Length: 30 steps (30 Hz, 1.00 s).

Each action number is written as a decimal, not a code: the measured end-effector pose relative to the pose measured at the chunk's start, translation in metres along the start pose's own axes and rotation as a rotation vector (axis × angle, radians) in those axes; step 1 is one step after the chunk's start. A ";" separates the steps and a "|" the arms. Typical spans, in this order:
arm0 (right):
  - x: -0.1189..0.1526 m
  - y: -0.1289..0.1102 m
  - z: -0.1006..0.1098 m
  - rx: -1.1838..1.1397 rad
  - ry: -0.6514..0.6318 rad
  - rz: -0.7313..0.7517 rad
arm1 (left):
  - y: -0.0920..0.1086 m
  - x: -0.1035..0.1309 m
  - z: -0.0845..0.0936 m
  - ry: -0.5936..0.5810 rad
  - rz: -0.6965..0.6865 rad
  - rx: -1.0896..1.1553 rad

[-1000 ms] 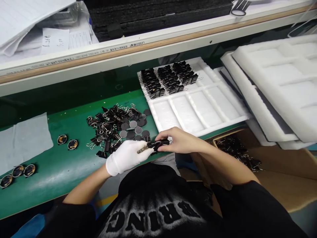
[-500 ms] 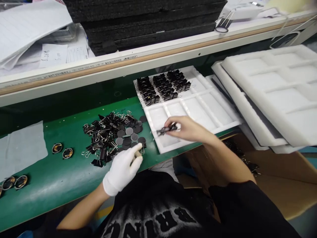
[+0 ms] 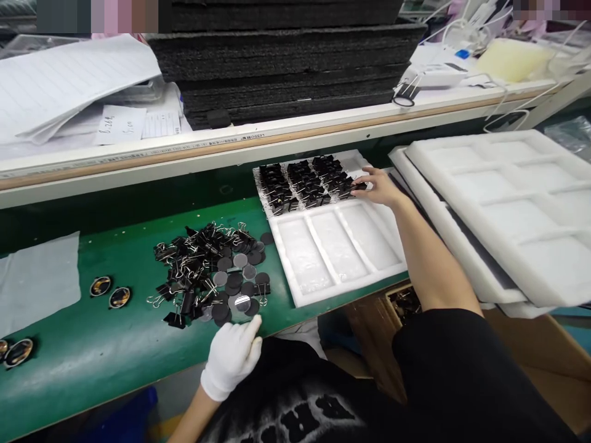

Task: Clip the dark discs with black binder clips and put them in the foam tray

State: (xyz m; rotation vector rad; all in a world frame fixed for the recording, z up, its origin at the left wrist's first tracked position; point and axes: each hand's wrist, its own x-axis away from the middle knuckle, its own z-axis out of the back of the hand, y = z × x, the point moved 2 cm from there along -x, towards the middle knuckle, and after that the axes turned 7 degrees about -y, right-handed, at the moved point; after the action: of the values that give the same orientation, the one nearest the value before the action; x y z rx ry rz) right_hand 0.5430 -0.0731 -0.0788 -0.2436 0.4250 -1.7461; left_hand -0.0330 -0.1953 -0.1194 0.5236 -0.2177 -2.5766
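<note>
Right hand [image 3: 382, 186] at two o'clock, grip indeterminable, and left hand [image 3: 229, 357] at seven, thumb parted, are at green bench [image 3: 83, 344], shelf [image 3: 295, 125] at twelve, white tray [image 3: 330, 241] holding black clips [image 3: 305, 178].

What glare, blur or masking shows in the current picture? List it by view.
Head view: pale sheen on the green table; head view: bright glint on one disc; head view: most print along the shelf edge too soft to read; head view: pixelated blocks mask parts of the top edge.
</note>
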 end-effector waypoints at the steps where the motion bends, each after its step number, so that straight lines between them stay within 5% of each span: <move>1: -0.001 0.000 -0.006 -0.022 -0.002 -0.008 | 0.000 0.000 -0.001 -0.002 0.008 -0.006; 9: 0.009 -0.011 -0.023 -0.054 0.072 -0.029 | -0.001 0.000 -0.006 0.066 -0.007 -0.003; 14: 0.049 -0.030 -0.027 0.101 0.169 -0.321 | 0.000 0.000 -0.004 0.082 -0.003 0.046; 22: 0.095 -0.052 -0.061 0.242 0.024 -0.448 | 0.003 -0.001 0.000 0.051 -0.027 0.139; 30: 0.114 -0.070 -0.053 0.361 -0.046 -0.394 | 0.010 -0.005 0.001 0.000 -0.078 0.104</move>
State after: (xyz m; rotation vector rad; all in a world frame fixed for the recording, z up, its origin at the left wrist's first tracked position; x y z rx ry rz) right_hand 0.4345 -0.1645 -0.1063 -0.1113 0.0198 -2.1608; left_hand -0.0250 -0.2010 -0.1143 0.5804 -0.3393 -2.6519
